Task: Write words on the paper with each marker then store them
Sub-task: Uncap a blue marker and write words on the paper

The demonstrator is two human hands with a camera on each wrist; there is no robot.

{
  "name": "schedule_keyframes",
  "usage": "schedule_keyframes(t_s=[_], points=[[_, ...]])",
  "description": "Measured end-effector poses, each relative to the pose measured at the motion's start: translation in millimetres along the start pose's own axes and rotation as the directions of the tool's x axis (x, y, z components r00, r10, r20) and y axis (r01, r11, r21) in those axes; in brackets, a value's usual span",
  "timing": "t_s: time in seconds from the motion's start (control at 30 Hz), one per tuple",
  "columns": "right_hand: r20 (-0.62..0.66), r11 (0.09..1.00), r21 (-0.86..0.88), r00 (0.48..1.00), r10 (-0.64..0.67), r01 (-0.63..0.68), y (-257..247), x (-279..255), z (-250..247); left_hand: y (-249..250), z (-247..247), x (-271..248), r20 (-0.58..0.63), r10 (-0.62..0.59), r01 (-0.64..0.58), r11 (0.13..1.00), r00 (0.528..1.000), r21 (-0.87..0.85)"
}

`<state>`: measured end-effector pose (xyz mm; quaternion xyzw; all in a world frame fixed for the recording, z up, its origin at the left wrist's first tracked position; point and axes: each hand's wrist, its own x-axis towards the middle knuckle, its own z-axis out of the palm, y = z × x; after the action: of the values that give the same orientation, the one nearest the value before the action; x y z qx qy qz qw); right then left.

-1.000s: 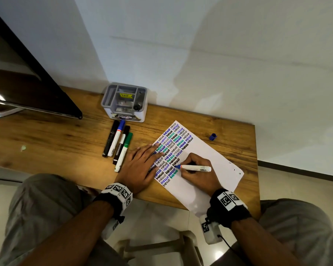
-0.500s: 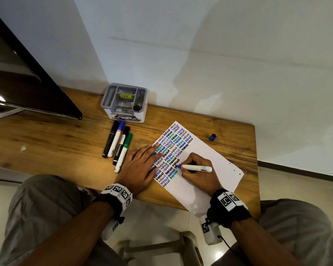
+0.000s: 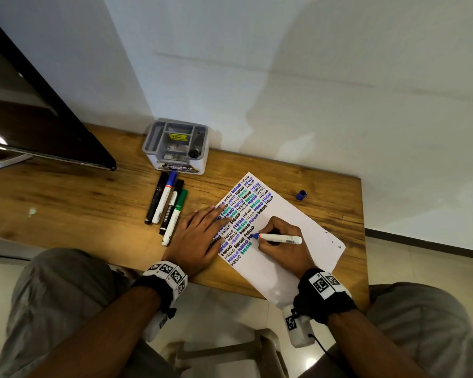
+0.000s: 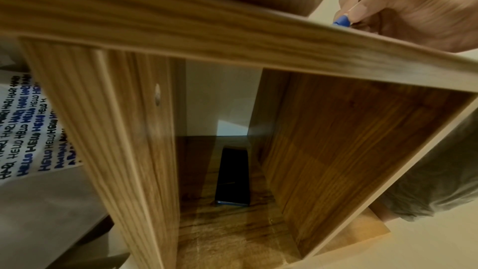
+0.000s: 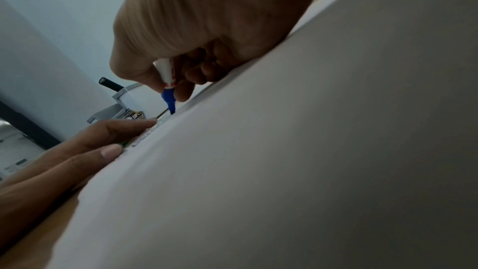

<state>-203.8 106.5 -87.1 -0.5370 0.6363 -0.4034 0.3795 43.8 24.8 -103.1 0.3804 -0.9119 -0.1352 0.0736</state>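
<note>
A white paper [image 3: 298,225] covered with rows of "HELLO" in black, blue and green lies tilted on the wooden desk [image 3: 66,203]. My right hand [image 3: 280,241] grips an uncapped white marker with a blue tip [image 3: 280,238], the tip touching the paper; the right wrist view shows the same marker [image 5: 168,89] held in curled fingers. My left hand [image 3: 200,236] lies flat, fingers straight, pressing the paper's left edge. Several capped markers [image 3: 170,207] lie side by side left of the paper. A blue cap [image 3: 301,195] lies beyond the paper.
A grey desk organizer [image 3: 176,145] stands at the wall, with a black marker in one slot. A dark monitor [image 3: 38,126] fills the far left. The desk's right edge is close to the paper. A shelf below the desktop holds a dark phone [image 4: 232,177].
The marker tip has crept slightly right across the paper with my right hand. My left hand has stayed pressed on the paper.
</note>
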Motion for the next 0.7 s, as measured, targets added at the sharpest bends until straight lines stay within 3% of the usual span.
schedule_keyframes(t_s=[0.7], points=[[-0.047,0.999,0.031,0.999,0.011,-0.009,-2.0,1.1,-3.1,-0.2,-0.2,0.0,-0.006,0.004,-0.004,1.000,1.000,0.007]])
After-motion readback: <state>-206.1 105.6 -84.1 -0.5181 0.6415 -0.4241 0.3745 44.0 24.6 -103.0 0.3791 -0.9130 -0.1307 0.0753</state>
